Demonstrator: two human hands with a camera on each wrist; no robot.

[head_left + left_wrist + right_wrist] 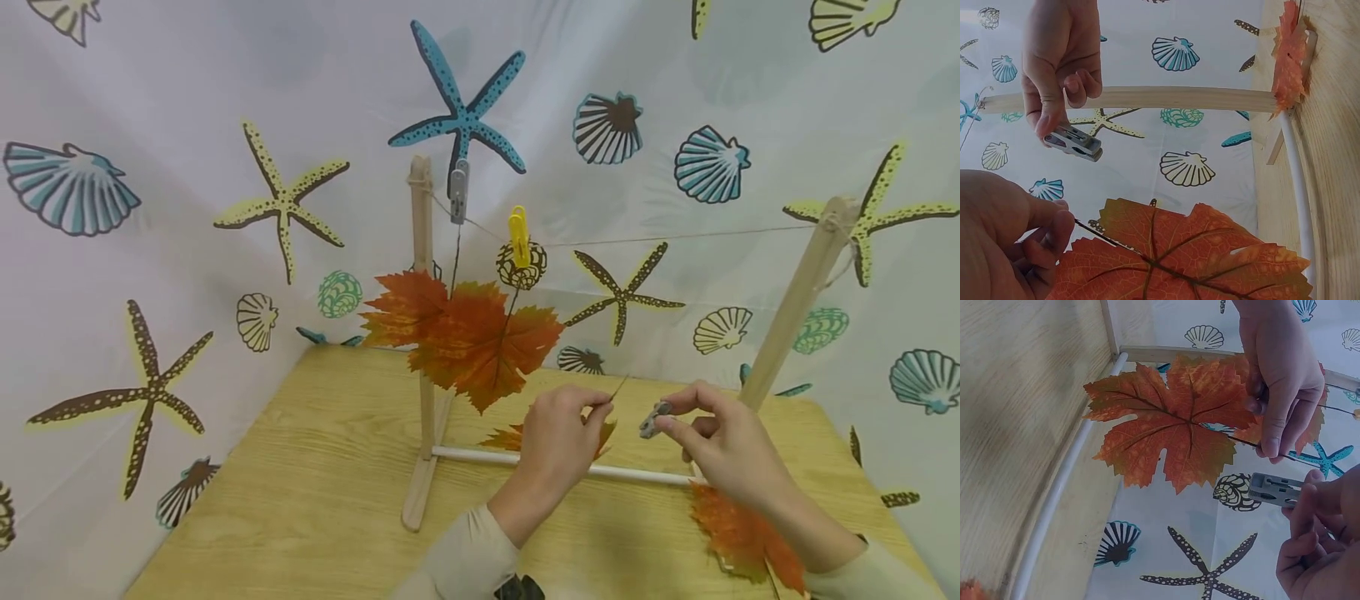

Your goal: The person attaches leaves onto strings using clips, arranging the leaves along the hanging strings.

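Observation:
My left hand (558,442) pinches the thin stem of an orange artificial maple leaf (1172,419); in the head view the hand covers most of that leaf. To its right, my right hand (723,437) holds a grey clothespin (655,419) between thumb and fingertips, a short way from the stem. The clothespin's jaws point toward the left hand. Two more leaves (487,342) hang by their stems from a string (675,237), one from a grey clothespin (458,192) and one from a yellow clothespin (519,237).
The string runs between two wooden posts (798,300), joined low down by a white rod (637,474). Another orange leaf (738,529) lies on the wooden table (247,508) beneath my right forearm. Behind stands a white cloth (187,83) printed with shells and starfish.

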